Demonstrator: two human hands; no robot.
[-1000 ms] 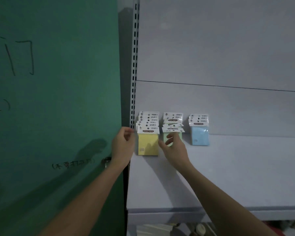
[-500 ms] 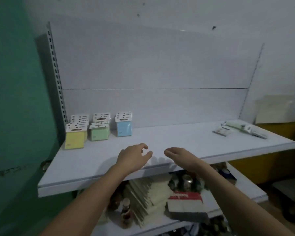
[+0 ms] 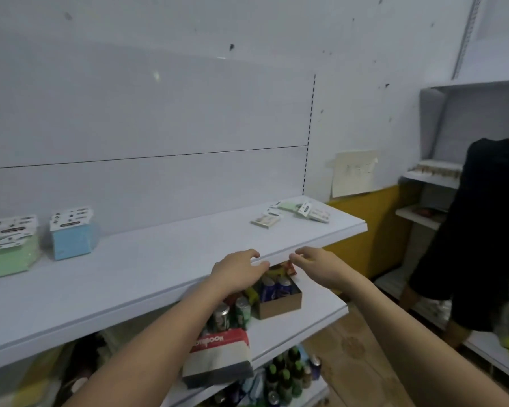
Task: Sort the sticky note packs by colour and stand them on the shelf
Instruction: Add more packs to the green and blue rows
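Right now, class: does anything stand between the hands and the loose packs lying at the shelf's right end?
Nothing visible does. Bare shelf lies between both hands and the loose packs.

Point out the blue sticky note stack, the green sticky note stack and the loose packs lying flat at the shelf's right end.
blue sticky note stack (image 3: 71,244): head view, front blue face.
green sticky note stack (image 3: 8,261): head view, front green face.
loose packs (image 3: 265,220): head view, top of the nearest flat pack.
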